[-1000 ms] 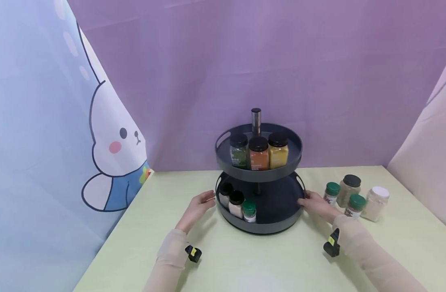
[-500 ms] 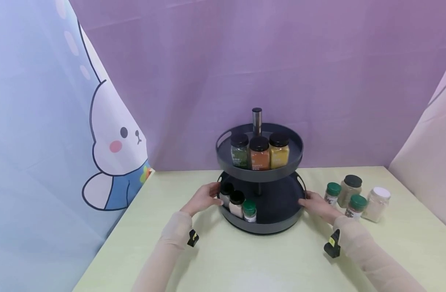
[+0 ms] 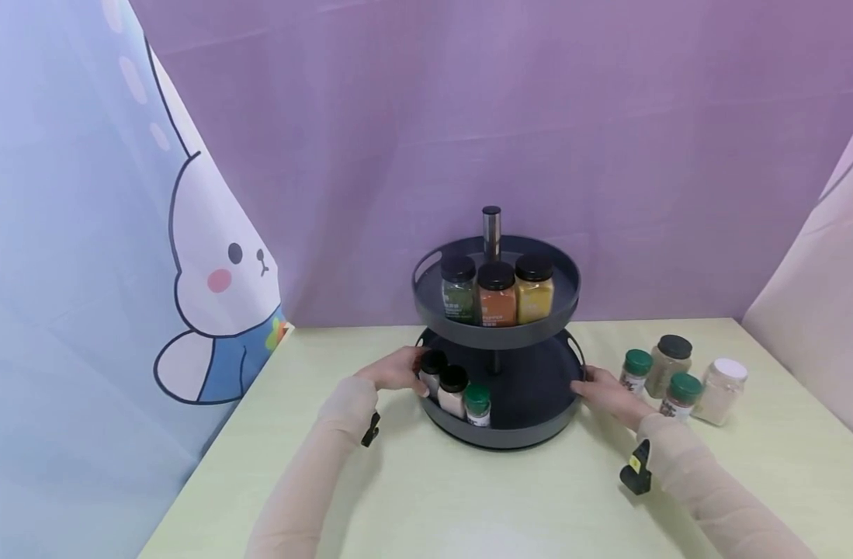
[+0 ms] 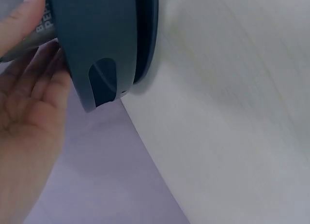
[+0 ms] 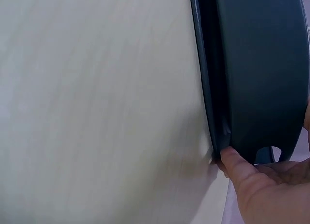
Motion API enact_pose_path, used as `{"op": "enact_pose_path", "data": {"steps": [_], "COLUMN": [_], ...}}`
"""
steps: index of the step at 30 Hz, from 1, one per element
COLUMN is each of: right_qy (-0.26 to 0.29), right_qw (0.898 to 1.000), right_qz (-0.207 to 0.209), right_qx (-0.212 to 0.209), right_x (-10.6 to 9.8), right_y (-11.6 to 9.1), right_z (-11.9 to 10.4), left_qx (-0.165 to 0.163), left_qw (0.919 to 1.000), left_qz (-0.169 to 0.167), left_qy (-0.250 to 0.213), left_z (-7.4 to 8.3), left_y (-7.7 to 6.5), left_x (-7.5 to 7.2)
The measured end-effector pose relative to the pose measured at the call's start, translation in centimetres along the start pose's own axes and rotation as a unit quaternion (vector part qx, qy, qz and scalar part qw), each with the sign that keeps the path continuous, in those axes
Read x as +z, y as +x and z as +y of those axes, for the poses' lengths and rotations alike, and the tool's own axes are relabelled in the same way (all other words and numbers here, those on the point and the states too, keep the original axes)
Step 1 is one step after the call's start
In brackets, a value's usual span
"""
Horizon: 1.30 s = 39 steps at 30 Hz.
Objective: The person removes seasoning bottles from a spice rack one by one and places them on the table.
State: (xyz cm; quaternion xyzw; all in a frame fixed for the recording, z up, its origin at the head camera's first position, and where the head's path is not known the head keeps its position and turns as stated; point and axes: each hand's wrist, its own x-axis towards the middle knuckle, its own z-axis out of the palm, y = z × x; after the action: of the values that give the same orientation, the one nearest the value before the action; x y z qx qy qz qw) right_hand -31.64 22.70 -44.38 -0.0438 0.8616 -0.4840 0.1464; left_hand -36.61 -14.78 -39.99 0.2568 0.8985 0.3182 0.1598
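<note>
A dark grey two-tier spice rack (image 3: 499,433) stands on the table. My left hand (image 3: 397,369) is at the left of its lower tray, thumb and fingers around a black-lidded jar (image 3: 433,373). In the left wrist view, the thumb lies by the lettered label of this pepper jar (image 4: 36,37), with the other fingers on its far side. Beside it are another black-lidded jar (image 3: 452,392) and a green-lidded jar (image 3: 478,405). My right hand (image 3: 608,396) grips the lower tray's right rim, thumb inside. In the right wrist view, a finger presses low on the tray's wall (image 5: 264,83).
The upper tray (image 3: 496,335) carries a green jar (image 3: 459,299), an orange jar (image 3: 496,303) and a yellow jar (image 3: 534,297). Several jars stand on the table at right, including a white-lidded one (image 3: 721,392). A purple cloth (image 3: 370,155) hangs behind.
My left hand has come in from the left, past the lower tray's rim and around the black-lidded jar. The right hand and the rack have stayed in place.
</note>
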Motion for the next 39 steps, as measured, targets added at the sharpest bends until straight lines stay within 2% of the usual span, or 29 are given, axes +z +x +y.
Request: {"op": "enact_pose_path", "data": {"steps": [3, 6, 14, 20, 29, 39], "right_qy": [-0.004, -0.003, 0.002, -0.001, -0.004, -0.008], "right_qw": [1.0, 1.0, 1.0, 1.0, 1.0, 1.0], "right_qz": [0.004, 0.007, 0.006, 0.006, 0.005, 0.007], "right_qx": [0.003, 0.005, -0.004, -0.002, 0.002, 0.014], "right_x": [-0.02, 0.02, 0.22, 0.16, 0.21, 0.23], "right_y": [0.02, -0.05, -0.17, -0.12, -0.21, -0.05], "right_z": [-0.03, -0.06, -0.07, -0.05, -0.14, -0.08], "left_qx": [-0.002, -0.001, 0.012, 0.008, -0.003, -0.016], "left_qw": [0.9996, 0.9996, 0.9997, 0.9998, 0.9999, 0.9994], "left_qz": [-0.015, -0.021, -0.017, -0.014, 0.001, 0.025], "left_qy": [0.023, 0.02, 0.015, 0.015, 0.011, -0.015], "left_z": [0.26, 0.45, 0.24, 0.24, 0.32, -0.11], "left_y": [0.25, 0.32, 0.24, 0.18, 0.16, 0.19], "left_x": [-0.01, 0.03, 0.18, 0.27, 0.26, 0.37]}}
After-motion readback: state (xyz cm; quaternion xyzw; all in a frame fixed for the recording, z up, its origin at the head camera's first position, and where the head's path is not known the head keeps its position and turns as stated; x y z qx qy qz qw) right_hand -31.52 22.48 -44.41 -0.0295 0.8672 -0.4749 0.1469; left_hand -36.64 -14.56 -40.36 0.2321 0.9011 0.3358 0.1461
